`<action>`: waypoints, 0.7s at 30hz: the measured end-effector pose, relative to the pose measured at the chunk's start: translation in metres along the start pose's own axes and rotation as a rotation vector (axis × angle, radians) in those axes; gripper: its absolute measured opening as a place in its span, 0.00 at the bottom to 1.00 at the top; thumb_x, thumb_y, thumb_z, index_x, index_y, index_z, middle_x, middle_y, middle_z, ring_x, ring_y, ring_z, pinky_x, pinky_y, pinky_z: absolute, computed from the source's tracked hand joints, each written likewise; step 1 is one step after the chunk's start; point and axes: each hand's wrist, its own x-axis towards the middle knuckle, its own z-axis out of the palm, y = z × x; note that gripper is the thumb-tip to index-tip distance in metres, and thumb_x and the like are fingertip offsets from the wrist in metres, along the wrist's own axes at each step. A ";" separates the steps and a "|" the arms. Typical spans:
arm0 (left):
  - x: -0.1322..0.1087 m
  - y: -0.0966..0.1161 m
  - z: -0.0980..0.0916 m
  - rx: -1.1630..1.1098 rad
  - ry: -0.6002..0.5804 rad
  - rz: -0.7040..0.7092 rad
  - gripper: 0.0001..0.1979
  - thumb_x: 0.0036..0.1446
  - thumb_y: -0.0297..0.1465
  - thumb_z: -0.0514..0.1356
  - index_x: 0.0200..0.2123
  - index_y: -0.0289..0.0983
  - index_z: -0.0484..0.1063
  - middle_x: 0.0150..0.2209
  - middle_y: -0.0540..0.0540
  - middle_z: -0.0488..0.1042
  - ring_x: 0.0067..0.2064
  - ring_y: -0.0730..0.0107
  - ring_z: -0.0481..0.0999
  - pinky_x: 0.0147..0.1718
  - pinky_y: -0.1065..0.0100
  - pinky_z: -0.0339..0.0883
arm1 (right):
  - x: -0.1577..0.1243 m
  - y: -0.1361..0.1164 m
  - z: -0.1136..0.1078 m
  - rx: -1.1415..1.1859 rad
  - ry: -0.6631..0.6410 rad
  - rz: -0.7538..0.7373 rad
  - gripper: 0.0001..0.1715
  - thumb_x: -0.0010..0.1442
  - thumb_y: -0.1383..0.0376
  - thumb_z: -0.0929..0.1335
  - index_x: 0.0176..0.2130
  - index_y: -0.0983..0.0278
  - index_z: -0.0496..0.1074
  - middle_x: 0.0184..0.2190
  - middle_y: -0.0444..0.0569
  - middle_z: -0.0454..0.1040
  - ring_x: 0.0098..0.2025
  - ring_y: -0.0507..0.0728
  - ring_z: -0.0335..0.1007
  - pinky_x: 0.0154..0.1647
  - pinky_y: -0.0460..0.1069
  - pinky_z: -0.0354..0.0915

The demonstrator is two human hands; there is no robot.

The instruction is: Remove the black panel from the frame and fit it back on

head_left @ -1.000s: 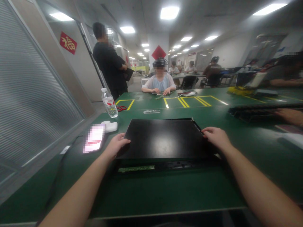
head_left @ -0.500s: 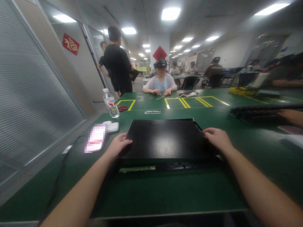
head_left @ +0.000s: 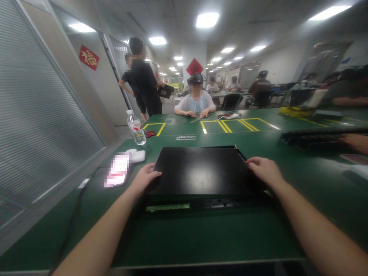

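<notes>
A dark, glossy display panel [head_left: 198, 170] lies over a black frame [head_left: 227, 203] on the green table. A strip of green circuit board [head_left: 168, 207] shows along the frame's near side. My left hand [head_left: 145, 178] grips the panel's left edge, thumb on top and fingers curled beneath. At the opposite edge, my right hand [head_left: 264, 168] has thumb and fingers pinched on the rim; its lower fingers are hidden. The panel's far right corner leaves a sliver of the frame in sight.
To the left are a phone [head_left: 117, 169], a white earbud case [head_left: 136, 156], a water bottle [head_left: 136, 128], red-handled scissors [head_left: 150, 133] and a black cable [head_left: 75, 214]. A person [head_left: 195, 100] sits opposite. At the right, another person's hand [head_left: 356, 142] touches a dark object [head_left: 310, 138].
The view has shifted slightly. Both hands keep their hold, and the panel stays over the frame. A standing person in the background has turned a little, showing more of a dark item they hold.
</notes>
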 end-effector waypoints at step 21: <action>0.003 -0.004 -0.003 -0.025 0.016 0.003 0.26 0.37 0.25 0.72 0.43 0.34 0.73 0.36 0.41 0.84 0.37 0.57 0.84 0.34 0.64 0.75 | 0.002 0.003 0.002 0.010 -0.002 -0.003 0.16 0.56 0.61 0.66 0.38 0.56 0.84 0.35 0.47 0.82 0.37 0.59 0.75 0.33 0.49 0.63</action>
